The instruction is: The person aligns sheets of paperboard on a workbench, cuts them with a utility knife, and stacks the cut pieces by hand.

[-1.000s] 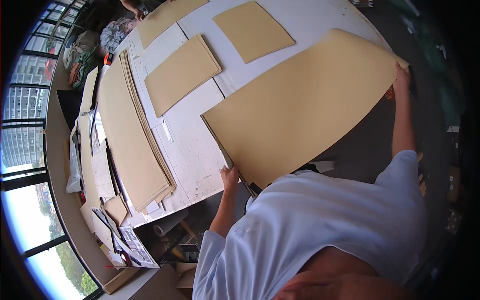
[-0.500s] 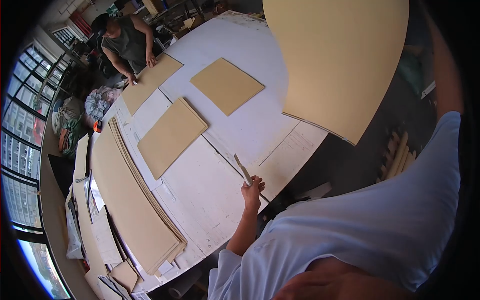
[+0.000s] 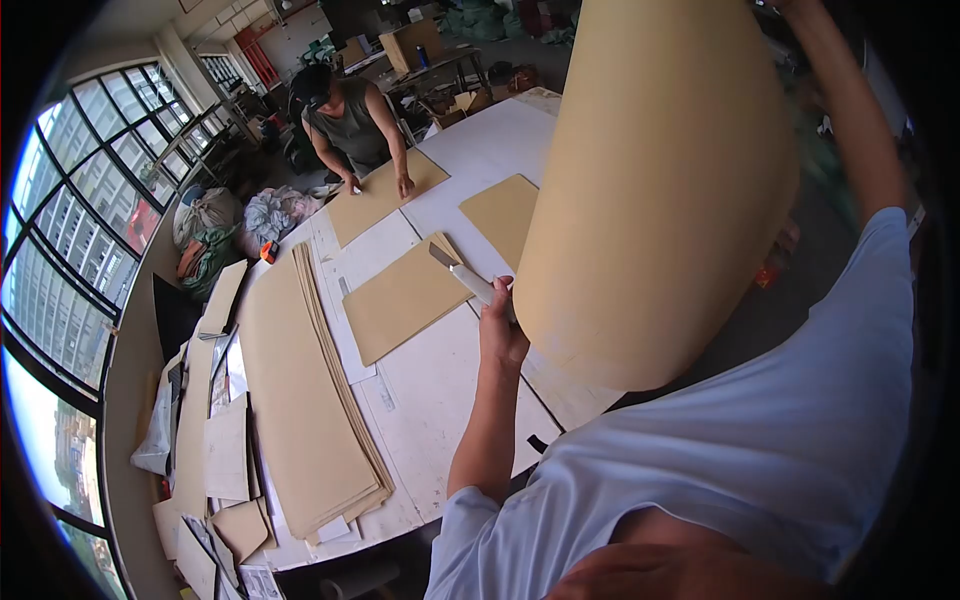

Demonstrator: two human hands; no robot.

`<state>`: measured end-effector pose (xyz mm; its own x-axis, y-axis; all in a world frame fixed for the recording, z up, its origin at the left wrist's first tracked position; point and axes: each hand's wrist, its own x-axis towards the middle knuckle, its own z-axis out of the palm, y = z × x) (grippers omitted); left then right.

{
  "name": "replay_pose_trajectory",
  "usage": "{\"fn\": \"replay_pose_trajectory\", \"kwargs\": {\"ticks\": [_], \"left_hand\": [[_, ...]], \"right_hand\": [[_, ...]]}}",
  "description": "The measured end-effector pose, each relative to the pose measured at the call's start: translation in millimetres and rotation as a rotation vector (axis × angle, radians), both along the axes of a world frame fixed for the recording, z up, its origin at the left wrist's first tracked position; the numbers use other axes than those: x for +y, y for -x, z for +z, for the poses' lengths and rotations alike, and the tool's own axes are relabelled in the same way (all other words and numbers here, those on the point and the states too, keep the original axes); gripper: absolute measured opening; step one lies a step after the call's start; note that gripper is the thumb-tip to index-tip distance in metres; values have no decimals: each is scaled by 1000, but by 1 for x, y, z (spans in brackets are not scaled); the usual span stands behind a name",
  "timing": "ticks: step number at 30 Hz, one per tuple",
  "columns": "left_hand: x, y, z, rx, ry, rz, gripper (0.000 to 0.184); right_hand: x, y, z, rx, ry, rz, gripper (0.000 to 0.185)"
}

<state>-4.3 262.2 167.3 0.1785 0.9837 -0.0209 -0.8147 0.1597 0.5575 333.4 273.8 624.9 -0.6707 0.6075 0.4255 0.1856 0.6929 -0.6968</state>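
Observation:
My left hand [image 3: 504, 325] is closed around a utility knife [image 3: 470, 278], its blade pointing up and left above a stack of cut brown sheets [image 3: 405, 305]. A large brown cardboard sheet [image 3: 655, 190] stands raised and bowed beside this hand; whether the fingers touch its edge I cannot tell. At the top edge of the view, my right hand [image 3: 788, 5] grips the sheet's upper edge, partly cut off by the frame. Behind the large sheet, another cut piece [image 3: 503, 215] lies partly hidden on the white table [image 3: 440, 375].
Across the table a co-worker [image 3: 358, 125] has both hands on a brown sheet [image 3: 385, 200]. Long stacked sheets [image 3: 305, 400] lie along the left side, with offcuts [image 3: 228, 450] beyond them. An orange tape measure [image 3: 269, 251] sits near cloth bundles [image 3: 280, 215]. Windows line the left wall.
The large sheet has swung toward me and bowed, its lower edge now by my left hand. My left hand has risen with the knife. My right hand has come into view; the camera has turned.

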Motion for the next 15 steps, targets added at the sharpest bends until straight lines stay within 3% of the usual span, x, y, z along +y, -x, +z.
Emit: {"fn": "replay_pose_trajectory", "kwargs": {"ticks": [1, 2, 4, 7, 8, 9, 11, 13, 15], "left_hand": [[-14, -4, 9, 24, 56, -21, 22], [-27, -5, 13, 27, 47, -11, 22], [-46, -4, 14, -128, 128, 22, 22], [-56, 5, 5, -131, 224, 123, 20], [-52, 11, -6, -256, 74, 116, 17], [-48, 17, -15, -251, 80, 122, 17], [-45, 26, -4, -162, 26, 368, 17], [-49, 42, -2, -156, -54, 407, 25], [-56, 44, 0, -105, -18, 497, 30]], "right_hand": [[12, -8, -6, -78, 151, -87, 69], [22, -2, -23, -92, 170, 40, 70], [47, -7, -55, -53, 239, 2, 65], [72, -5, -77, -17, 328, 72, 63], [79, -4, -82, 9, 323, 142, 63], [85, 0, -84, 13, 329, 148, 63], [93, 13, -87, -16, 576, 240, 60], [113, 25, -99, -43, 385, 257, 54], [136, 35, -109, -155, 471, 282, 53]]}}
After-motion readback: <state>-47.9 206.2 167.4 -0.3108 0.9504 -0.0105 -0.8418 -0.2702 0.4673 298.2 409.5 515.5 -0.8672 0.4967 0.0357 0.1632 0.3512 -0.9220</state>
